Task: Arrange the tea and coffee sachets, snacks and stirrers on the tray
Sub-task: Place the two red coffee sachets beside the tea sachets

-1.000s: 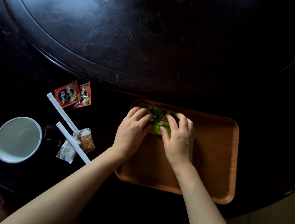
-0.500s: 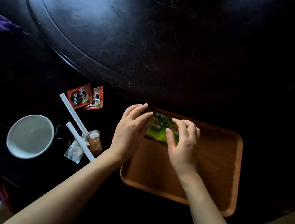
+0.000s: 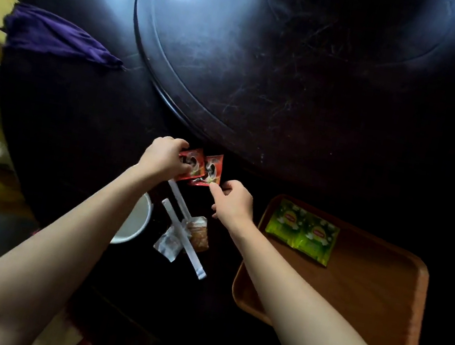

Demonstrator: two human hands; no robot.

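Two red coffee sachets (image 3: 205,168) lie side by side on the dark table, left of the wooden tray (image 3: 364,300). My left hand (image 3: 164,157) grips the left sachet's edge. My right hand (image 3: 232,201) pinches the lower corner of the right sachet. Two green tea sachets (image 3: 302,231) lie side by side in the tray's far left corner. Two white paper-wrapped stirrers (image 3: 183,229) lie crossed on the table below the coffee sachets, over two clear-wrapped snacks (image 3: 199,235).
A white cup (image 3: 133,223) stands left of the stirrers, partly hidden by my left forearm. A purple cloth (image 3: 53,36) lies at the table's far left edge. A large raised dark turntable (image 3: 298,63) fills the table's middle.
Both hands have left the green tea sachets on the tray and moved left to the red coffee sachets. The view has swung left, so the tray now sits at the right.
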